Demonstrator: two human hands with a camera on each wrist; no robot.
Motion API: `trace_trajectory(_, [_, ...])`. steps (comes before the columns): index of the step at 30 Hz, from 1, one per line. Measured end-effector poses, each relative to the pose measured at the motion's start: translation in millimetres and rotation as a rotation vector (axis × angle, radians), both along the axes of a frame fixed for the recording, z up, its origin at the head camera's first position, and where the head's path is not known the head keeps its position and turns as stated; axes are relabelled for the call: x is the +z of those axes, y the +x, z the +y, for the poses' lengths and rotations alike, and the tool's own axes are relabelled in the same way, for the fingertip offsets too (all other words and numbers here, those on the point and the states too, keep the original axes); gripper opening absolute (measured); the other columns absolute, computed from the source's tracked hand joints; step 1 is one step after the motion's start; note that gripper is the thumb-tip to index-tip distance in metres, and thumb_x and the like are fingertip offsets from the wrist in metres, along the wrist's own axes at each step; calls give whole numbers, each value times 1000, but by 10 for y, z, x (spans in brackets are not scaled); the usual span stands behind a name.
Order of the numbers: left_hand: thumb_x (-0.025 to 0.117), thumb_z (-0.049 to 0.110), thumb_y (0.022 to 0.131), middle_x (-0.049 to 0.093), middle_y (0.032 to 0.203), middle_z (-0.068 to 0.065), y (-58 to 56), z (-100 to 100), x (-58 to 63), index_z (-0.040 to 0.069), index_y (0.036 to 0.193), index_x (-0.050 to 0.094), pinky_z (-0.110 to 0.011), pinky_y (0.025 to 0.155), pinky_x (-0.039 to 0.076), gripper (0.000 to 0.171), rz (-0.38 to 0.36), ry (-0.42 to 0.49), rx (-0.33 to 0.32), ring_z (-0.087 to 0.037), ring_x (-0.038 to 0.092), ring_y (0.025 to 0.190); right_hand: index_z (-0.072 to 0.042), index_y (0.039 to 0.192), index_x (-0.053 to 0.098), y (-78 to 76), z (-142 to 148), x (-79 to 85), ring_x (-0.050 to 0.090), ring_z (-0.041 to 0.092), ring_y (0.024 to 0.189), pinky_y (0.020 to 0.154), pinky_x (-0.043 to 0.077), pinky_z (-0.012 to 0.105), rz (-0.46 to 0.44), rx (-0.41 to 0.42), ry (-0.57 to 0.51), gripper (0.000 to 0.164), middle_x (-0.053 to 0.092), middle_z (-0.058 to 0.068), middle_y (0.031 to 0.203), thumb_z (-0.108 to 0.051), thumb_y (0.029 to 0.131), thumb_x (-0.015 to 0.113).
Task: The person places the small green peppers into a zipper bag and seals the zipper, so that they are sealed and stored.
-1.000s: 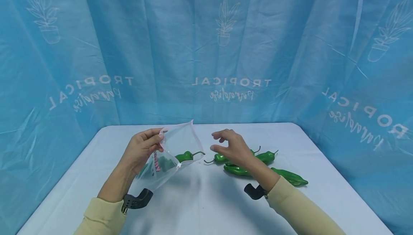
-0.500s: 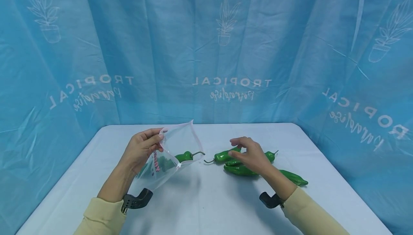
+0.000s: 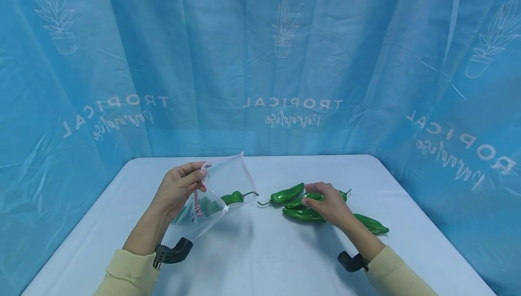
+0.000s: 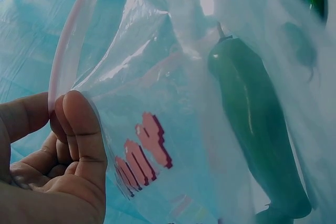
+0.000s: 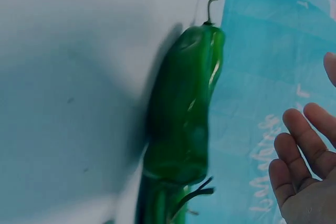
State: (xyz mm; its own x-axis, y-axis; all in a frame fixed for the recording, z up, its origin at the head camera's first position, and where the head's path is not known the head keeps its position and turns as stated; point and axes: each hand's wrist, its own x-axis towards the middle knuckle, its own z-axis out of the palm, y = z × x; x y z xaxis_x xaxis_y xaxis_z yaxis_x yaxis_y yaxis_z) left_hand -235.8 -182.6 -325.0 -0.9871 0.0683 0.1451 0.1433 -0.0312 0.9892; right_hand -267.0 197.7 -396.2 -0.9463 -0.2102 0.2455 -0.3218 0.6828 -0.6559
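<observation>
My left hand [image 3: 172,192] pinches the rim of a clear zip bag [image 3: 228,174] with pink edging, holding its mouth apart. A green pepper [image 3: 233,197] lies inside, its stem poking out at the mouth; in the left wrist view the pepper [image 4: 252,114] shows through the plastic. On the right, my right hand [image 3: 331,203] hovers over a group of green peppers, thumb and fingers spread around the middle pepper [image 3: 312,196]. Contact cannot be told. Beside it lie a rear pepper [image 3: 286,194] and a front pepper [image 3: 303,215]. The right wrist view shows the fingers apart, gripping nothing.
Another green pepper [image 3: 371,224] lies to the right, partly behind my right forearm. All rest on a white-covered table [image 3: 260,260]. A blue printed curtain [image 3: 260,61] encloses the back and both sides.
My right hand has moved right and down, away from the bag's mouth to the pepper group. The left hand and bag have stayed in place.
</observation>
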Motion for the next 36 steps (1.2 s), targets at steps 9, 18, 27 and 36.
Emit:
trace_trajectory(9, [63,24,91,64,88,6,-5,6,2,2,118,59,-19,75,53,35,-9,-9,6,-8,59,70,-10,121,62,-58,141,-159,54,31,119,99,43,51,-75,-33,23,42,64,10,121,-30,85,69])
trace_trajectory(18, [63,25,91,63,88,5,6,16,6,2,119,58,-19,75,53,37,-15,-18,8,-8,59,69,-10,121,62,-58,261,-293,54,31,120,97,46,48,-131,-84,51,44,62,11,123,-32,84,70])
trace_trajectory(27, [62,24,91,64,89,4,0,18,2,-1,120,57,-18,77,53,39,-21,-19,5,-8,59,69,-9,121,62,-55,313,-351,50,34,124,101,41,52,-133,-84,56,45,60,13,126,-32,83,71])
trace_trajectory(36, [62,26,91,64,91,5,0,20,-2,-2,123,55,-18,79,53,43,-24,-38,14,-8,60,69,-9,118,63,-31,347,-415,54,34,119,97,45,50,-143,-69,70,44,60,13,124,-27,80,73])
